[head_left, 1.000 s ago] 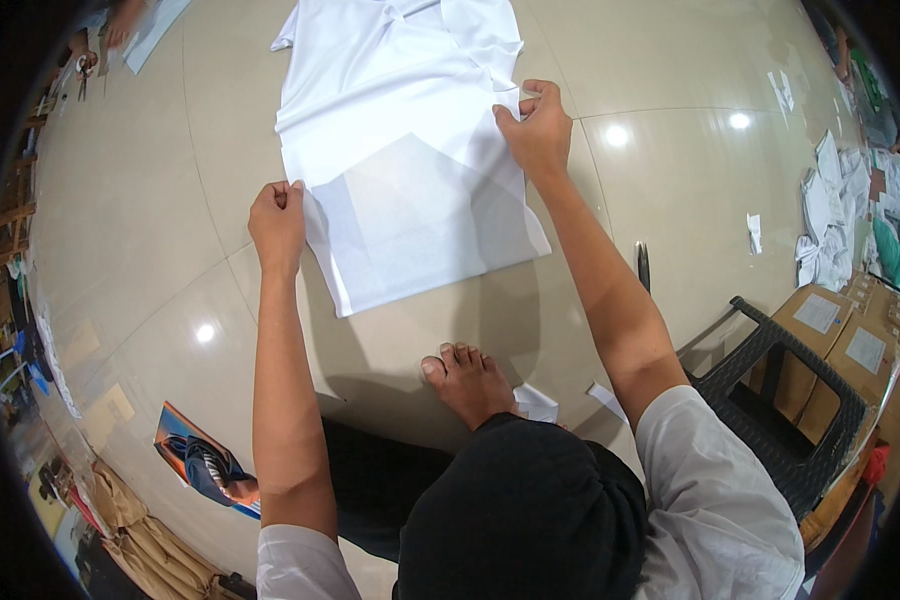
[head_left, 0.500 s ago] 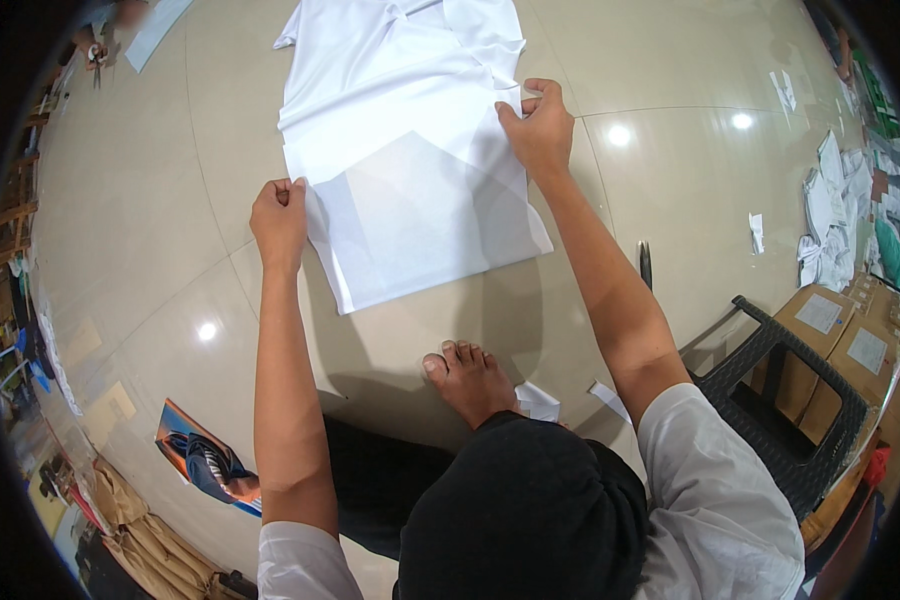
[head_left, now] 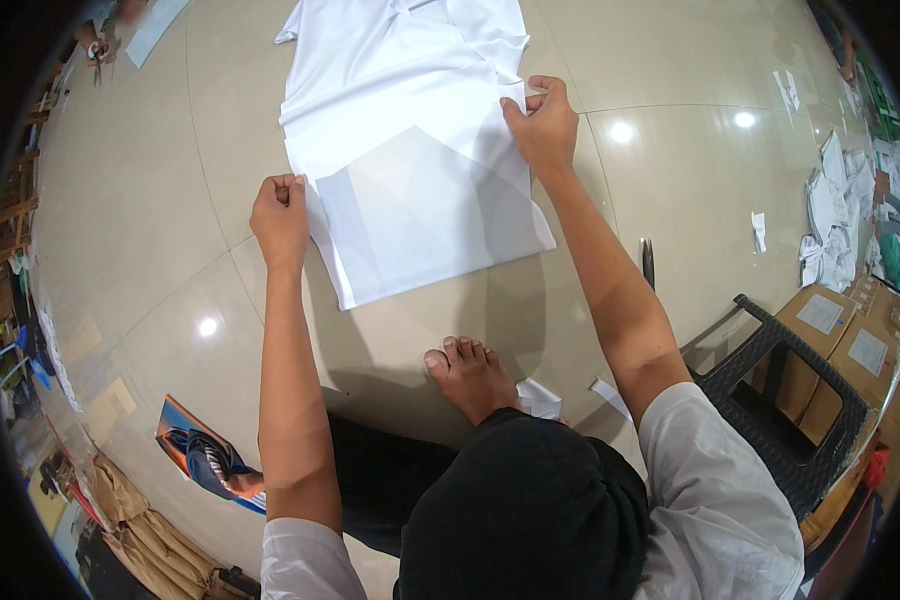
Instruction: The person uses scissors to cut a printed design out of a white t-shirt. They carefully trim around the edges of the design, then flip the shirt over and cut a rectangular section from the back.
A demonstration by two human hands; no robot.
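Note:
A white cloth (head_left: 370, 110) lies spread on the floor, wrinkled toward its far part and smoother near me. Through its near part shows a paler shape with a pointed top, which I cannot tell apart as a sheet or another layer. My left hand (head_left: 281, 222) pinches the cloth's left edge between thumb and fingers. Higher up on the opposite edge, my right hand (head_left: 548, 130) grips the cloth with curled fingers and thumb. Part of the right fingers' contact is hidden by the fabric.
My bare foot (head_left: 470, 378) rests below the cloth. A dark pointed tool (head_left: 648, 264) lies right of my forearm. At right stand a black plastic stool (head_left: 820, 420), cardboard boxes (head_left: 810, 325) and heaped white cloth scraps (head_left: 830, 210). Far left, another person's hand (head_left: 97, 50) holds scissors.

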